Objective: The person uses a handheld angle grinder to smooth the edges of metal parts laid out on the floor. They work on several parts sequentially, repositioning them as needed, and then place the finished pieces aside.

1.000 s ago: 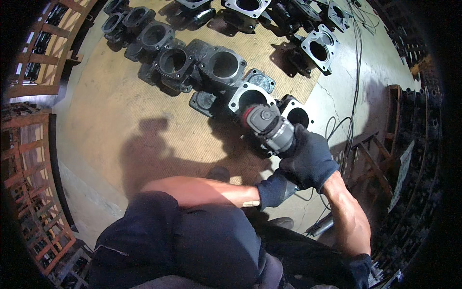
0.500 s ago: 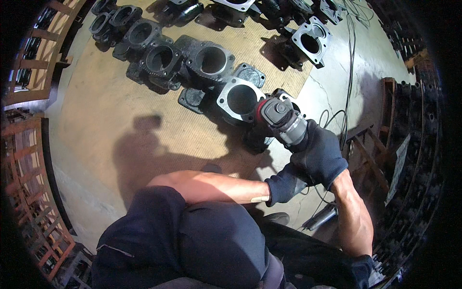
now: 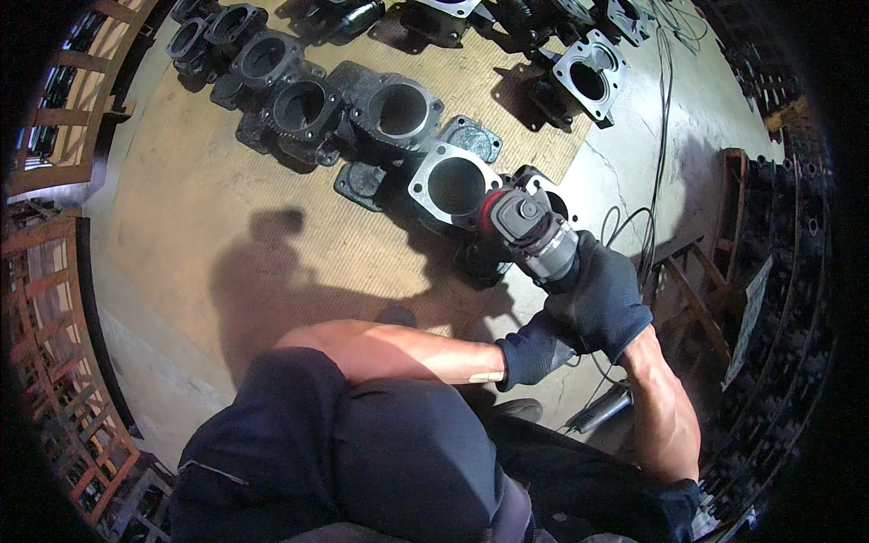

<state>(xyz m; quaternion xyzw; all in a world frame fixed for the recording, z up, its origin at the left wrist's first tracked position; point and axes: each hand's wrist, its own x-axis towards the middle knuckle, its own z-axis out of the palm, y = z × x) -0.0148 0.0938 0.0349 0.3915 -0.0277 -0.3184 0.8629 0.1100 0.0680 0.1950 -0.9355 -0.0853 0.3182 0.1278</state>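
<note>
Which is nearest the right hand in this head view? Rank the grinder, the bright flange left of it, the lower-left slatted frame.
1. Grinder: in the right hand.
2. Bright flange: ahead, leftward.
3. Slatted frame: far left edge.

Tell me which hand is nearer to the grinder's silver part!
Right. The right hand grips just behind the grinder's silver part; the left hand is farther back, lower in the picture.

Pretty much all dark clothes [image 3: 416, 443]
Navy gloves [image 3: 605, 294], knit cuffs [image 3: 518, 364], pale patch [image 3: 486, 376] by left cuff, light line [image 3: 215, 471] near left
</note>
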